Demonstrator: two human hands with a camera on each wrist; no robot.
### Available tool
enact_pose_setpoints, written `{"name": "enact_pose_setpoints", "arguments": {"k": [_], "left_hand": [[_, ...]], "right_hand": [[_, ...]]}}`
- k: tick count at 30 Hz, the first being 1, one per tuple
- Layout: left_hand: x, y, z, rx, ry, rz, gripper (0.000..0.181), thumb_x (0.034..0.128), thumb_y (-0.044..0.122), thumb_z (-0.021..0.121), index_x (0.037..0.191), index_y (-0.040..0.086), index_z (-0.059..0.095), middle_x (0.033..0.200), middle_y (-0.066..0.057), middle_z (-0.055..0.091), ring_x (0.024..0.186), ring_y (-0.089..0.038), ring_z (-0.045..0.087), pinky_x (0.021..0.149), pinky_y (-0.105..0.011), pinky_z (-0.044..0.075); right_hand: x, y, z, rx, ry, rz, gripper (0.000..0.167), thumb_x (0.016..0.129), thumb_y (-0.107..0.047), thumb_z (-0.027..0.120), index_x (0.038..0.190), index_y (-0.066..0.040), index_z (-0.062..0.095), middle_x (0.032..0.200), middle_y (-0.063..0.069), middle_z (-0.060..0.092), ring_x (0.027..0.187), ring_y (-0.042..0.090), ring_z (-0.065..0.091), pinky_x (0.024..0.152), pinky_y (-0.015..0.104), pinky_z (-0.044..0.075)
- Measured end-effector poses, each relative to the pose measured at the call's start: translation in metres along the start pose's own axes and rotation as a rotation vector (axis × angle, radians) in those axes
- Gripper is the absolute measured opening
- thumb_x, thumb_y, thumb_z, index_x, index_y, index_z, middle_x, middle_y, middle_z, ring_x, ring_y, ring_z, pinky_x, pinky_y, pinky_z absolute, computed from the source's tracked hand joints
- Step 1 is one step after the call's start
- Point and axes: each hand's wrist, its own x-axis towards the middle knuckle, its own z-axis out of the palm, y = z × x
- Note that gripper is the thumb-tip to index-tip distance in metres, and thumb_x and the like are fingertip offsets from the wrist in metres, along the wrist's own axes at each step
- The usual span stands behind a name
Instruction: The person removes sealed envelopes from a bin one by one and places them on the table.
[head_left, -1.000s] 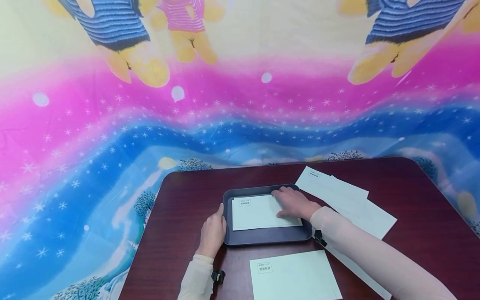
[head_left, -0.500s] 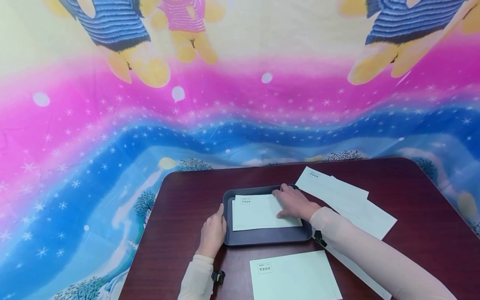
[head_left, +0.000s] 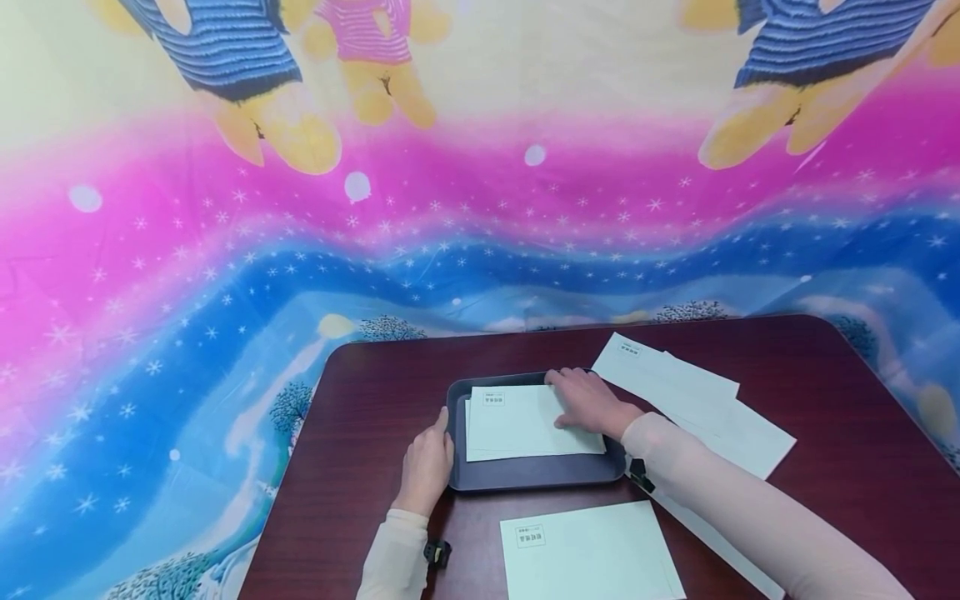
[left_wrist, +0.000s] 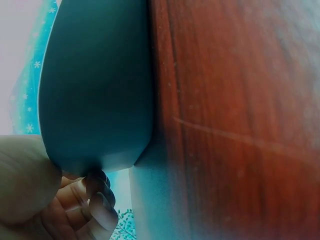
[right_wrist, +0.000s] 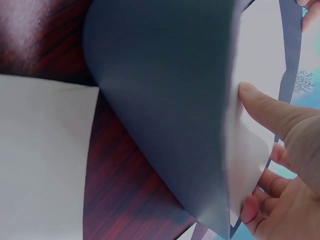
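Note:
A dark grey tray (head_left: 536,477) lies on the table with white envelopes stacked in it. The top envelope (head_left: 517,421) sits a little off the one under it, farther back. My left hand (head_left: 426,462) grips the tray's left rim; in the left wrist view its fingers (left_wrist: 102,207) curl against the tray's end wall (left_wrist: 95,90). On the right end of the top envelope my right hand (head_left: 592,404) has its thumb on the face and its fingers at the far edge. The right wrist view has that thumb (right_wrist: 265,105) on the white paper, fingers bent around the edge.
Another printed envelope (head_left: 592,550) lies in front of the tray. Several white envelopes (head_left: 667,367) overlap to the right, partly under my right forearm. The dark red table (head_left: 360,408) ends at a patterned cloth backdrop (head_left: 450,183).
The top envelope has slid slightly away from me and to the right, baring the left edge of the one below. Both hands stay almost where they were, and the tray has not moved.

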Motion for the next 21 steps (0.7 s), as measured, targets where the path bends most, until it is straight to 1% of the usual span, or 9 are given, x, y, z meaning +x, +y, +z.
{"name": "enact_pose_setpoints", "arguments": {"k": [4,7,10,13,15,17,21], "left_hand": [[0.000,0.000,0.000,0.001,0.001,0.002,0.046,0.0975,0.006,0.062,0.143,0.001,0.056,0.082,-0.017,0.071,0.045,-0.012,0.044,0.044,-0.029,0.037],[0.000,0.000,0.000,-0.001,0.000,0.003,0.046,0.0976,0.005,0.062,0.143,0.001,0.056,0.082,-0.017,0.071,0.044,-0.011,0.042,0.044,-0.028,0.036],[0.000,0.000,0.000,-0.004,-0.002,0.003,0.046,0.0977,0.005,0.061,0.143,0.001,0.056,0.084,-0.018,0.072,0.043,-0.011,0.041,0.043,-0.028,0.035],[0.000,0.000,0.000,-0.001,-0.002,0.005,0.046,0.0977,0.005,0.061,0.143,0.001,0.056,0.087,-0.019,0.073,0.044,-0.012,0.042,0.043,-0.028,0.035],[0.000,0.000,0.000,0.002,0.000,0.006,0.046,0.0974,0.005,0.062,0.143,0.001,0.056,0.091,-0.019,0.074,0.044,-0.012,0.043,0.044,-0.029,0.036],[0.000,0.000,0.000,0.004,0.001,0.007,0.046,0.0974,0.005,0.062,0.143,0.001,0.056,0.092,-0.020,0.074,0.045,-0.013,0.045,0.044,-0.029,0.037],[0.000,0.000,0.000,0.003,0.001,0.008,0.046,0.0974,0.005,0.062,0.143,0.001,0.056,0.092,-0.020,0.074,0.045,-0.013,0.045,0.044,-0.030,0.038]], "right_hand": [[0.001,0.001,-0.003,0.024,0.010,-0.012,0.052,0.082,-0.029,0.085,0.125,-0.012,0.060,0.110,0.006,0.071,0.090,0.020,0.064,0.080,0.041,0.051],[0.001,0.002,-0.005,0.078,0.027,-0.011,0.040,0.087,-0.023,0.081,0.121,-0.012,0.063,0.106,0.005,0.072,0.083,0.016,0.064,0.075,0.037,0.051],[0.001,0.003,-0.007,0.130,0.051,-0.018,0.028,0.093,-0.018,0.074,0.119,-0.012,0.065,0.104,0.005,0.073,0.083,0.014,0.066,0.073,0.035,0.052],[-0.001,0.004,-0.008,0.161,0.073,-0.030,0.017,0.099,-0.014,0.065,0.115,-0.012,0.066,0.102,0.005,0.073,0.082,0.014,0.066,0.072,0.035,0.052],[-0.001,0.004,-0.009,0.170,0.089,-0.036,0.014,0.101,-0.012,0.060,0.113,-0.013,0.067,0.103,0.005,0.073,0.082,0.014,0.066,0.073,0.035,0.052],[-0.002,0.005,-0.009,0.178,0.100,-0.036,0.015,0.102,-0.011,0.058,0.113,-0.013,0.068,0.104,0.005,0.073,0.083,0.014,0.065,0.074,0.036,0.052],[-0.003,0.004,-0.012,0.193,0.113,-0.028,0.018,0.103,-0.011,0.057,0.116,-0.013,0.069,0.108,0.006,0.074,0.089,0.017,0.068,0.078,0.038,0.054]]}}
